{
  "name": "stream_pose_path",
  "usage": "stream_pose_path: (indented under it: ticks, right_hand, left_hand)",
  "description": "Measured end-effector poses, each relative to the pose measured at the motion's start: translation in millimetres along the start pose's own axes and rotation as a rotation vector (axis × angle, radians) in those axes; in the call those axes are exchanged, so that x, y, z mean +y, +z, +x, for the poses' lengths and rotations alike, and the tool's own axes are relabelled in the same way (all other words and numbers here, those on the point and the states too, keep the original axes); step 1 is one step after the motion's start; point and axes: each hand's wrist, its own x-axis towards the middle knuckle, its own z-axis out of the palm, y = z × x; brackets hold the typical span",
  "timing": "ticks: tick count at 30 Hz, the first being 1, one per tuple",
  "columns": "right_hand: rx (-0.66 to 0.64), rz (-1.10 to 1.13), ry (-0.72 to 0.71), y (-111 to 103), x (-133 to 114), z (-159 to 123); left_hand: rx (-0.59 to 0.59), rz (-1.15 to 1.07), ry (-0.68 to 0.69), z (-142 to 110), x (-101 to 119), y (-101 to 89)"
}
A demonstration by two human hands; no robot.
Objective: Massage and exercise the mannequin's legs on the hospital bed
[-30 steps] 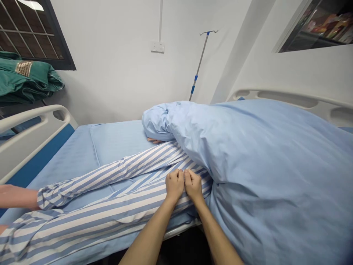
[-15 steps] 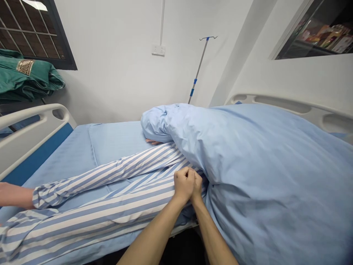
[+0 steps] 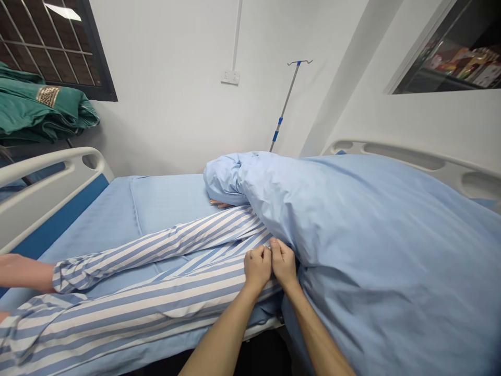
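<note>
My left hand (image 3: 257,267) is curled closed over the upper leg of the striped trousers (image 3: 168,290). Right beside it, my right hand (image 3: 284,262) is also closed, at the edge of the light blue quilt (image 3: 352,224). Whether either fist pinches cloth is hidden by the fingers. The blue-and-white trousers are on a figure lying on the bed. Its bare lower leg (image 3: 27,272) shows at the left, and fingertips (image 3: 219,203) stick out from under the bunched quilt. The quilt covers the upper body.
A pale footboard (image 3: 88,156) stands at the left end of the bed and a headboard (image 3: 395,149) at the right. Behind the bed, an IV pole (image 3: 287,99) leans near the wall. Folded green cloth (image 3: 58,112) lies under the window at far left.
My two fists, overlapping before, now sit side by side with the thumbs nearly touching. The view has shifted slightly; the quilt and the lying figure look unchanged.
</note>
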Motion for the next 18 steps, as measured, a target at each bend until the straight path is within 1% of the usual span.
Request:
stream_pose_path:
  ticks: [3,9,11,13,14,15,16,17,18]
  right_hand:
    - [0.017,-0.038,-0.042,-5,1,2]
    - [0.156,-0.108,-0.006,5,28,-4]
    - [0.163,-0.118,-0.002,5,32,-5]
    - [0.145,-0.125,0.001,4,33,-5]
    - [0.131,-0.125,0.008,3,32,-5]
    - [0.121,-0.126,0.017,1,32,-6]
    - [0.118,-0.127,0.026,0,32,-6]
    - [0.119,-0.132,0.034,0,33,-6]
    - [0.125,-0.143,0.035,0,33,-6]
  left_hand:
    - [-0.006,0.036,0.022,-1,0,-0.6]
    - [-0.044,0.099,0.001,-1,1,1.5]
    - [-0.041,0.098,-0.006,-2,3,4.6]
    - [-0.063,0.056,-0.017,-2,2,3.7]
    - [-0.086,0.02,-0.024,-1,0,-0.7]
    - [-0.113,-0.017,-0.033,0,-4,-9.3]
    - [-0.14,-0.046,-0.042,1,-11,-23.0]
    - [-0.161,-0.063,-0.05,2,-20,-42.5]
    - [-0.176,-0.064,-0.055,2,-30,-67.9]
